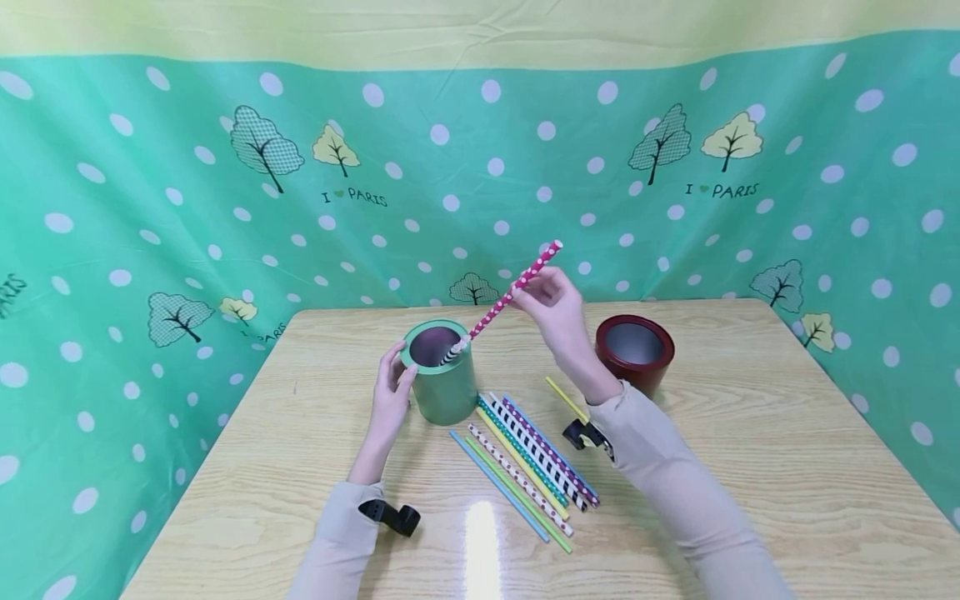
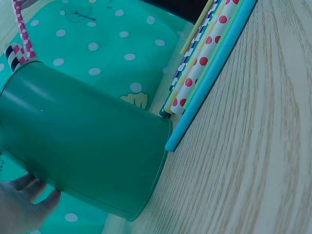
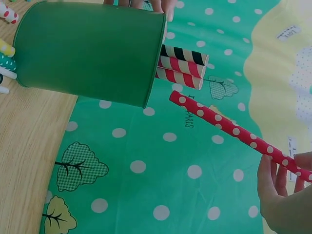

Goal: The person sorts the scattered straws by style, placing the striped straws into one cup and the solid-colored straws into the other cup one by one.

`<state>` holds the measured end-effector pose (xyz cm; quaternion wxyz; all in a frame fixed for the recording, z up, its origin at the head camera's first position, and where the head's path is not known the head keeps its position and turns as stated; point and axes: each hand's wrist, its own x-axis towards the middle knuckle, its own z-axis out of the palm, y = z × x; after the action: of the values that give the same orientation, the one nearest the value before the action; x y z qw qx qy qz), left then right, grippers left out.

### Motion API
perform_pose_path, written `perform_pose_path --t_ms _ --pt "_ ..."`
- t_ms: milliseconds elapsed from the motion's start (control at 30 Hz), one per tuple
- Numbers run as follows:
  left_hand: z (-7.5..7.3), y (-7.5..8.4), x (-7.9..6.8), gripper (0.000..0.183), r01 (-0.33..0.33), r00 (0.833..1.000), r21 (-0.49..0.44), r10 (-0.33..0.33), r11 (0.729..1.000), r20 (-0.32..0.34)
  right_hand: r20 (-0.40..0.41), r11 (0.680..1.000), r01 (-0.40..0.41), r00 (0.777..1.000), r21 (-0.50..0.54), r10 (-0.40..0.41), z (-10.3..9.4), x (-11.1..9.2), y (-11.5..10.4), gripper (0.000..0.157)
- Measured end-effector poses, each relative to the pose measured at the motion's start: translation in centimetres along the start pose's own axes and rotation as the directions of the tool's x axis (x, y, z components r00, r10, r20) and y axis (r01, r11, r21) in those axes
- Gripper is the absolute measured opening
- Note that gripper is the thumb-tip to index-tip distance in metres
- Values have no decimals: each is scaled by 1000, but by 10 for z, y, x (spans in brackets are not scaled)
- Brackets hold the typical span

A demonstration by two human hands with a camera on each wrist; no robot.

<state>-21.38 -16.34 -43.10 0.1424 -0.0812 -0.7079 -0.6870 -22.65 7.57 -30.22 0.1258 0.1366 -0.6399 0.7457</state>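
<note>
My right hand (image 1: 553,310) pinches a pink paper straw (image 1: 517,287) with white dots, slanted in the air. In the right wrist view the straw's lower end is just off the mouth of a green canister (image 1: 444,396). Several striped straws (image 3: 183,68), black-and-white and red-and-white, poke out over its rim, leaning to the right. The canister stands upright on the wooden table. My left hand (image 1: 392,392) holds it by the left side, thumb and fingers near the rim. The lower ends of the striped straws are hidden inside.
Several straws lie side by side before the green canister, among them a blue straw (image 1: 498,486), a green straw (image 1: 517,494) and a red-dotted white straw (image 1: 520,479). A yellow straw (image 1: 567,399) lies apart, near the right wrist. A dark red canister (image 1: 637,379) stands behind the right forearm.
</note>
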Motion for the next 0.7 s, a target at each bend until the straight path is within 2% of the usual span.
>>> perform_pose_path --t_ms 167,700 --pt "0 0 0 44 1 1000 2 -1 1000 -4 -22 1000 3 1000 -14 -3 7 2 1 18" --pt "0 0 0 44 1 1000 -1 -1 1000 0 41 997 -22 999 -75 25 26 3 16 23"
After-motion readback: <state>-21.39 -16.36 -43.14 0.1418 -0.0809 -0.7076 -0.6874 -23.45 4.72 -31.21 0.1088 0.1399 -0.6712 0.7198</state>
